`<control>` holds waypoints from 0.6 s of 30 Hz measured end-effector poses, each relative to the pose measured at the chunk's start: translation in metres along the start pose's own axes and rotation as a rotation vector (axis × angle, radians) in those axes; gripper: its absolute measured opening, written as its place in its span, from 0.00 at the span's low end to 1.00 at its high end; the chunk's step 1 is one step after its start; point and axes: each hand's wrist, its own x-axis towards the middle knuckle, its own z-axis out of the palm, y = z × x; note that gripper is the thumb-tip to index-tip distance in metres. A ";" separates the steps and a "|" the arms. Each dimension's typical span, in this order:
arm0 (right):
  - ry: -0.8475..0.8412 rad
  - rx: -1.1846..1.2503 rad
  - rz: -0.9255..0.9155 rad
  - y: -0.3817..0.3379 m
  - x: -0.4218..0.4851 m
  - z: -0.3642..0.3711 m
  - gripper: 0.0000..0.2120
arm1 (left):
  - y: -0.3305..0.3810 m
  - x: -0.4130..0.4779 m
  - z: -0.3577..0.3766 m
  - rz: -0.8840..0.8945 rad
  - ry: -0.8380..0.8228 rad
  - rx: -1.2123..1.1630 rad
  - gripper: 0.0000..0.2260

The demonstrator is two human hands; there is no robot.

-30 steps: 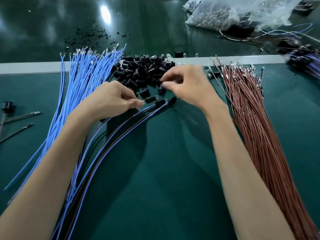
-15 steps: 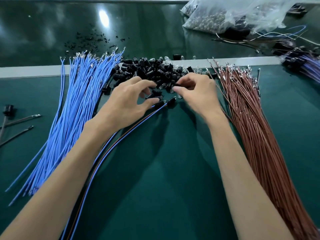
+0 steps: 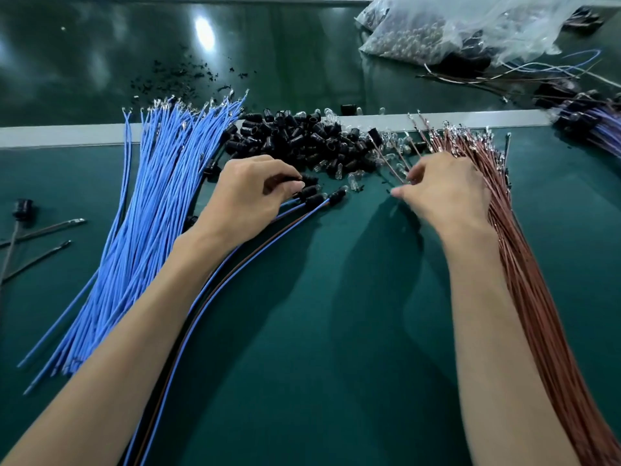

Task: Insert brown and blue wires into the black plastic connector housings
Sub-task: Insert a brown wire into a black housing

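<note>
Left hand (image 3: 248, 196): fingers curled, one black housing (image 3: 302, 179) pinched between thumb and index at the near edge of the housing pile (image 3: 302, 139). Right hand (image 3: 447, 193): fingers curled at the inner edge of the brown wire bundle (image 3: 537, 280), tips beside a single brown wire (image 3: 389, 163) that slants across some small clear bulbs (image 3: 339, 169). The hand is blurred, so a grip on that wire cannot be confirmed. The blue wire bundle (image 3: 161, 213) lies left of the pile, untouched. Several finished leads (image 3: 316, 198) lie on the green mat (image 3: 336, 331), just under the left fingertips. Step judged: one brown wire to be singled out and fed into the held housing. Recommended: the wire is taken close behind its metal terminal so it does not buckle. The housing is turned with its open end toward the terminal. The terminal is pushed straight in until seated, then tugged lightly. Neighbouring strands are left undisturbed.
</note>
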 end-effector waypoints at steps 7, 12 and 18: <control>-0.107 0.110 -0.178 -0.009 0.001 0.007 0.03 | 0.007 -0.001 -0.002 -0.027 -0.032 -0.033 0.07; -0.142 0.819 -0.248 -0.039 0.009 -0.008 0.10 | 0.023 -0.002 -0.002 -0.236 -0.155 -0.463 0.07; -0.327 1.318 -0.133 -0.073 0.015 0.005 0.05 | 0.035 -0.011 0.006 -0.256 -0.495 -0.915 0.09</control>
